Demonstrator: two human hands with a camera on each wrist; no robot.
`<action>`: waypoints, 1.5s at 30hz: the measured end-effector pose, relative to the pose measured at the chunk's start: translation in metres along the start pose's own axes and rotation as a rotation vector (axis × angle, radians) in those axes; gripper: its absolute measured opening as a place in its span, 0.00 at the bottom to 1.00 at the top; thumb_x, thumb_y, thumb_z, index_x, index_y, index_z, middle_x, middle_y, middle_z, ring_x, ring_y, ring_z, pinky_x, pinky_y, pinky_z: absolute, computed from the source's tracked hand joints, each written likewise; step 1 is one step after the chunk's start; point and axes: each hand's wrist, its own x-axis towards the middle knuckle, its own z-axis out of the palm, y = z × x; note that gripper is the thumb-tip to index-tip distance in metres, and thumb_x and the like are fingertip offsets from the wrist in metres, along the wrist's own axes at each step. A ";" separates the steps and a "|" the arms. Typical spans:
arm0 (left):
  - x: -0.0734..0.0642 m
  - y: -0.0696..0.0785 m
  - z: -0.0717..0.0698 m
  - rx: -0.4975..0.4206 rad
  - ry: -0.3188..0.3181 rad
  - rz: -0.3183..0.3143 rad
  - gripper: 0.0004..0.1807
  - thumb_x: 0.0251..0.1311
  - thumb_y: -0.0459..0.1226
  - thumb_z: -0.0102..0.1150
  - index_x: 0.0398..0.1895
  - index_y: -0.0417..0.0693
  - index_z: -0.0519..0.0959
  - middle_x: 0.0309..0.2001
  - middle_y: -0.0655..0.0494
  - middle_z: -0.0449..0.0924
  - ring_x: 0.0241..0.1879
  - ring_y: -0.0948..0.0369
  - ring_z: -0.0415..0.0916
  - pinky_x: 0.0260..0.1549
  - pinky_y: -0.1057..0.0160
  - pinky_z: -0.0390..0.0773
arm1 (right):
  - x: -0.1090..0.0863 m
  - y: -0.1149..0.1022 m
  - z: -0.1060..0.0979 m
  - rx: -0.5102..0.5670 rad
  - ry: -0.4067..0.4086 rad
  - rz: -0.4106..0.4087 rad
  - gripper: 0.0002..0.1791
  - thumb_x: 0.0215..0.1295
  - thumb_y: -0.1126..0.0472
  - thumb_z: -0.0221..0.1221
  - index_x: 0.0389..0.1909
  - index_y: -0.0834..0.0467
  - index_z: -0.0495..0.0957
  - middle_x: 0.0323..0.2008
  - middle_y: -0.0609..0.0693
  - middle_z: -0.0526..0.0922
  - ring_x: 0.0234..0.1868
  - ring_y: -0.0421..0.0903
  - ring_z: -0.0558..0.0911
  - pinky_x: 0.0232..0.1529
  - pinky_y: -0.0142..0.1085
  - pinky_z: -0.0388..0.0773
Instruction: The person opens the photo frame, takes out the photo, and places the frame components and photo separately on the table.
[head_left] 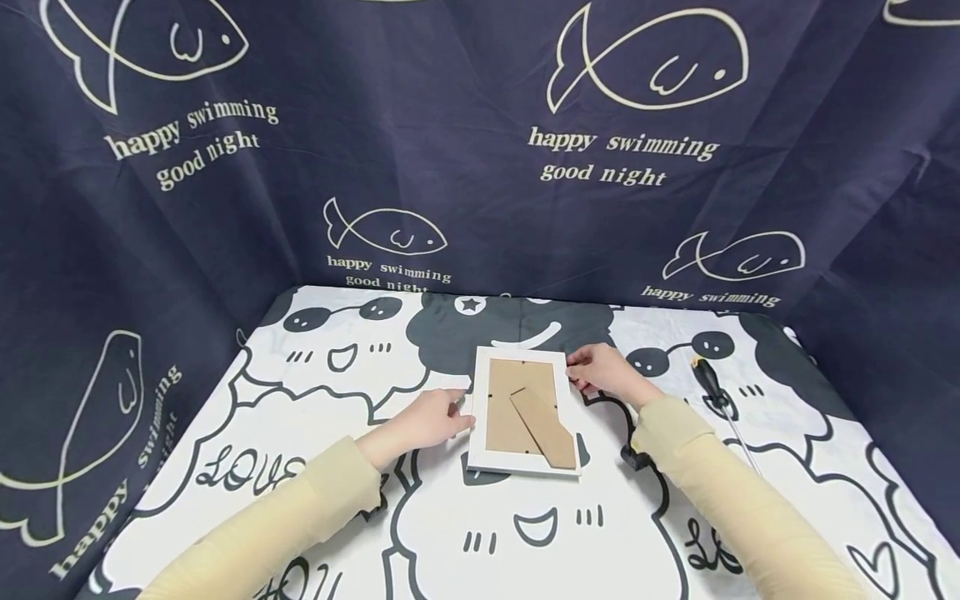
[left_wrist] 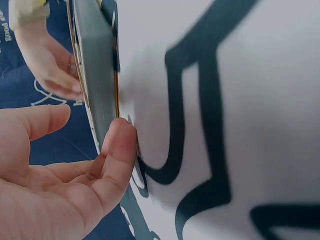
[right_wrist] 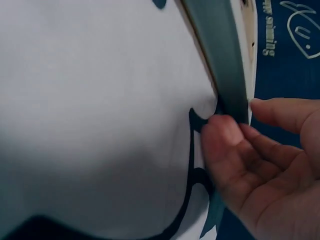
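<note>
A white picture frame [head_left: 521,462] lies back side up on the patterned cloth, its brown backing board [head_left: 498,425] and folded stand leg [head_left: 551,437] showing. At its left edge is my left hand [head_left: 431,418]. In the left wrist view a fingertip [left_wrist: 122,137] meets the frame's lower edge, while the thumb stands apart from it. My right hand [head_left: 603,371] pinches the upper right edge. The right wrist view shows the thumb [right_wrist: 265,109] on the frame's white rim and curled fingers [right_wrist: 225,135] at the lower edge. The frame's front is hidden.
To the right lies a screwdriver [head_left: 705,379] with a black handle, its shaft partly behind the right sleeve [head_left: 720,475]. Cartoon-print cloth [head_left: 600,558] covers the table. A dark blue curtain [head_left: 487,108] with fish drawings hangs behind and at both sides.
</note>
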 end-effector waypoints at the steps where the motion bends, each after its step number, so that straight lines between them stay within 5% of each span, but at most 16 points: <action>1: -0.003 0.001 0.001 -0.001 0.000 0.003 0.31 0.61 0.42 0.56 0.61 0.28 0.67 0.18 0.58 0.73 0.16 0.66 0.65 0.16 0.68 0.62 | 0.003 0.000 0.000 -0.020 0.013 -0.009 0.17 0.63 0.64 0.57 0.49 0.72 0.74 0.30 0.57 0.82 0.25 0.42 0.81 0.29 0.37 0.82; 10: -0.021 0.006 0.012 -0.020 0.008 0.058 0.31 0.61 0.44 0.58 0.61 0.31 0.69 0.20 0.60 0.71 0.17 0.67 0.63 0.15 0.70 0.63 | 0.025 0.006 0.000 -0.057 0.123 -0.038 0.18 0.65 0.61 0.57 0.53 0.65 0.76 0.32 0.57 0.82 0.23 0.41 0.80 0.26 0.34 0.81; 24: -0.030 0.008 0.022 0.034 0.000 0.106 0.55 0.38 0.46 0.77 0.64 0.23 0.59 0.23 0.59 0.73 0.19 0.69 0.63 0.19 0.71 0.66 | 0.029 0.007 0.003 -0.155 0.106 -0.084 0.12 0.67 0.59 0.56 0.43 0.63 0.81 0.23 0.53 0.80 0.21 0.42 0.79 0.25 0.34 0.79; 45: -0.033 0.013 0.029 0.109 0.050 0.099 0.50 0.40 0.39 0.74 0.63 0.23 0.60 0.21 0.63 0.68 0.20 0.68 0.62 0.21 0.70 0.66 | 0.025 0.008 0.008 -0.153 0.140 -0.077 0.13 0.68 0.60 0.54 0.43 0.65 0.80 0.23 0.52 0.79 0.23 0.41 0.78 0.25 0.33 0.77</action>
